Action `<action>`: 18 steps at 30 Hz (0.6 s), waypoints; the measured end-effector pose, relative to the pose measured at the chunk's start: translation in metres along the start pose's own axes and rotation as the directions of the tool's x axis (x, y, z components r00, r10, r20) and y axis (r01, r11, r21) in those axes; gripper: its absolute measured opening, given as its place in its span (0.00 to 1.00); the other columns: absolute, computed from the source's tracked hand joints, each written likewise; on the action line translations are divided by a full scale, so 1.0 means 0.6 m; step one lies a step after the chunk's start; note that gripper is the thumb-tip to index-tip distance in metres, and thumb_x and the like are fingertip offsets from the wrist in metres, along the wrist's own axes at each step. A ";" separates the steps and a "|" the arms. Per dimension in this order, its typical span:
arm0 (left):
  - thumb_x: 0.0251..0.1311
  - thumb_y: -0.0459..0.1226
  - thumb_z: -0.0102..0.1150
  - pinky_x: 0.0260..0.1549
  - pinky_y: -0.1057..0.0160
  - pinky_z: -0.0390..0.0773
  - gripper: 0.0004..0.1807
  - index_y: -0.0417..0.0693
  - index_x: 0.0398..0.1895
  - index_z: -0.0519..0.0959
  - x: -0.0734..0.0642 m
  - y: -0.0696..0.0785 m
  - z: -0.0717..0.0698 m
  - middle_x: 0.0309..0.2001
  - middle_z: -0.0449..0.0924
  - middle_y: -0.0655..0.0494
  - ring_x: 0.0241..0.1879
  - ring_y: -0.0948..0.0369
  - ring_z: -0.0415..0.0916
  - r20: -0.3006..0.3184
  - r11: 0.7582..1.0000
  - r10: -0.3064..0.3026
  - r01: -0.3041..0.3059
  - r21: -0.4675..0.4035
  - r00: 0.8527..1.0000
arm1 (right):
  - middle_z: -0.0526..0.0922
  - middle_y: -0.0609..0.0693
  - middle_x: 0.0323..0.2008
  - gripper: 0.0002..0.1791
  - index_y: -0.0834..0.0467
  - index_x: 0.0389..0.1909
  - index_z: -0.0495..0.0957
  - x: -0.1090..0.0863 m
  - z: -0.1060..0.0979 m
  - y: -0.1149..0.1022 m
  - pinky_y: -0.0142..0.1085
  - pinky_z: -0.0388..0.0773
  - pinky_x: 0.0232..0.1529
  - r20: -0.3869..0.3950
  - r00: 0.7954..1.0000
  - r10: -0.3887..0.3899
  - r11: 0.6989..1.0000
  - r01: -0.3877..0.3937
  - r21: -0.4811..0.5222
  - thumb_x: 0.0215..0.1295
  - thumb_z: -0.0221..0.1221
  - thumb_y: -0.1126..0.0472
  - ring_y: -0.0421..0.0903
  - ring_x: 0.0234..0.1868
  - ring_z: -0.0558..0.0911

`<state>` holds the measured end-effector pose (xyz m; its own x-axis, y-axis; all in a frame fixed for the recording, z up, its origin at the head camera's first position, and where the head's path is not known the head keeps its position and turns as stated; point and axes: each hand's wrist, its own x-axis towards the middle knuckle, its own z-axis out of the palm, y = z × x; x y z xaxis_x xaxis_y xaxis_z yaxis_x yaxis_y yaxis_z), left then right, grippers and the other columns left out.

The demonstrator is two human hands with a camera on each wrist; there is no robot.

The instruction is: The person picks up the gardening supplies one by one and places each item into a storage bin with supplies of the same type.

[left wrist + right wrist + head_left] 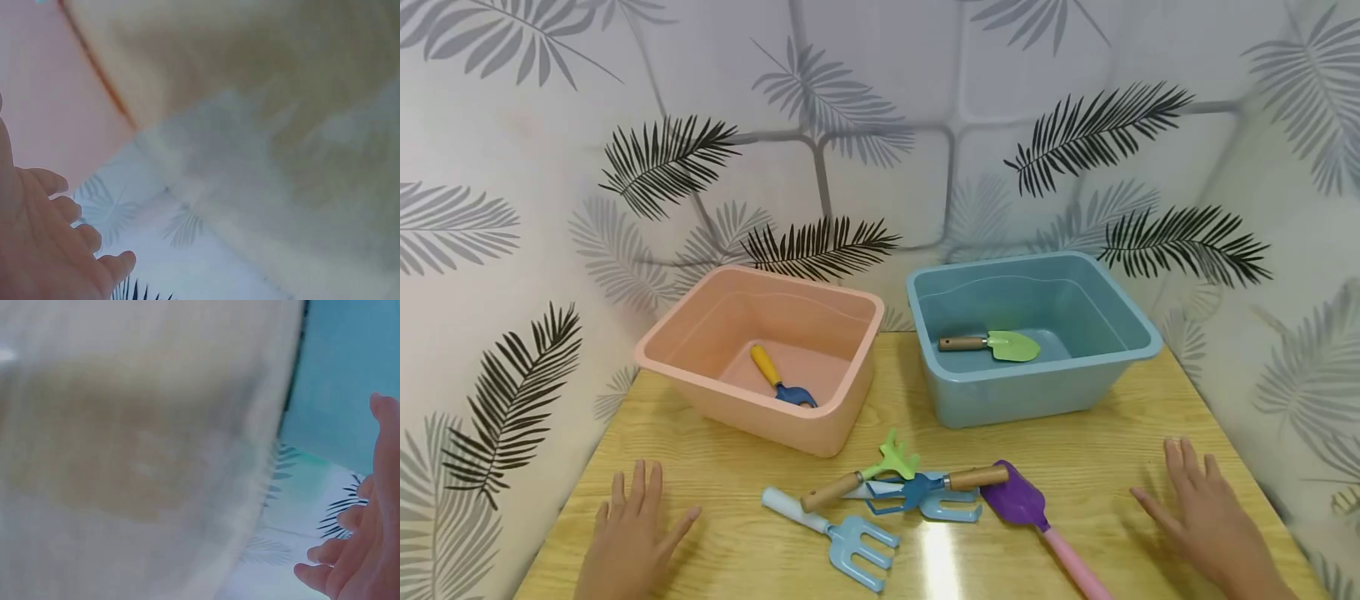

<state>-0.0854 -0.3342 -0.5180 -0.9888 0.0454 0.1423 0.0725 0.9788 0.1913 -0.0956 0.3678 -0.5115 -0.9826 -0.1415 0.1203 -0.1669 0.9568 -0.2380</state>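
Observation:
At the lower left of the head view my left hand (628,537) is spread over the wooden table, holding nothing. My right hand (1213,521), also with spread fingers, is at the lower right and holds nothing. Between them lie toy garden tools: a light blue fork (853,546), a green rake (895,460) with a wooden handle, a dark blue claw rake (917,492) over another light blue rake (951,507), and a purple shovel (1018,500) with a pink handle. The wrist views show the left hand (50,250) and right hand (362,550) with fingers extended.
Behind the tools stand a pink tub (760,417) holding a yellow-handled blue tool (767,367), and a blue tub (1022,396) holding a green trowel (1013,346). A leaf-patterned covering (880,83) rises behind the table (715,467).

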 end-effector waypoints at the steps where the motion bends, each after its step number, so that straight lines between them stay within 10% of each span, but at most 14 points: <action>1: 0.62 0.61 0.44 0.50 0.25 0.47 0.48 0.35 0.71 0.45 0.001 -0.003 -0.007 0.68 0.43 0.28 0.65 0.30 0.33 0.002 1.000 0.001 -0.001 -0.007 1.000 | 0.48 0.79 0.63 0.48 0.71 0.70 0.37 0.001 -0.005 -0.001 0.69 0.54 0.50 -0.007 1.000 -0.009 1.000 0.009 0.003 0.67 0.49 0.43 0.83 0.54 0.53; 18: 0.67 0.53 0.42 0.62 0.39 0.33 0.45 0.34 0.71 0.34 0.064 -0.028 -0.189 0.70 0.28 0.33 0.67 0.41 0.20 -0.081 0.998 0.068 -0.067 0.006 0.994 | 0.52 0.75 0.64 0.41 0.75 0.66 0.49 0.048 -0.109 -0.073 0.53 0.38 0.67 -0.161 0.981 -0.110 0.993 0.117 0.033 0.68 0.52 0.49 0.64 0.69 0.45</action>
<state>-0.1095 -0.3715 -0.4057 -0.9677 0.0951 0.2335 0.1381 0.9748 0.1754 -0.1111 0.3385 -0.4346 -0.9321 -0.2032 0.2997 -0.2834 0.9247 -0.2544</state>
